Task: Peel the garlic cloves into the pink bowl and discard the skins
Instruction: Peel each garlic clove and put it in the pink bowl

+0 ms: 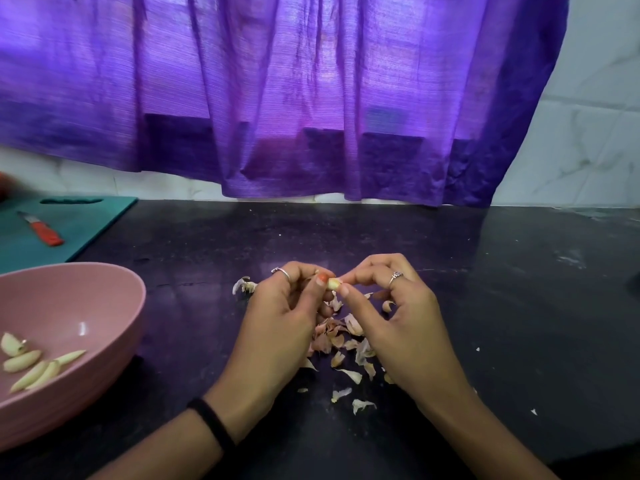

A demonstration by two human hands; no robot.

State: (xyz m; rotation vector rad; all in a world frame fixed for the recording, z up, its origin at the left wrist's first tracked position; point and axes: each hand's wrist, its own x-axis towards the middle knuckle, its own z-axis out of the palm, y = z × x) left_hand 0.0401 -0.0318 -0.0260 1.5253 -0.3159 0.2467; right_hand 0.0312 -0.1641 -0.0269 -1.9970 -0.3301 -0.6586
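Fingers (341,289) of both hands pinch garlic clove (332,284) | pale, partly peeled | skins (341,341) strewn beneath

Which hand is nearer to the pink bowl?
Left. The left hand is just right of the pink bowl, pinching the garlic clove with the right hand, which is farther right, beyond the clove.

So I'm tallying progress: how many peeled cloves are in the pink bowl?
5 peeled cloves show, clustered on the floor of the pink bowl at its left side. The frame cuts the bowl off there, so more may be hidden.
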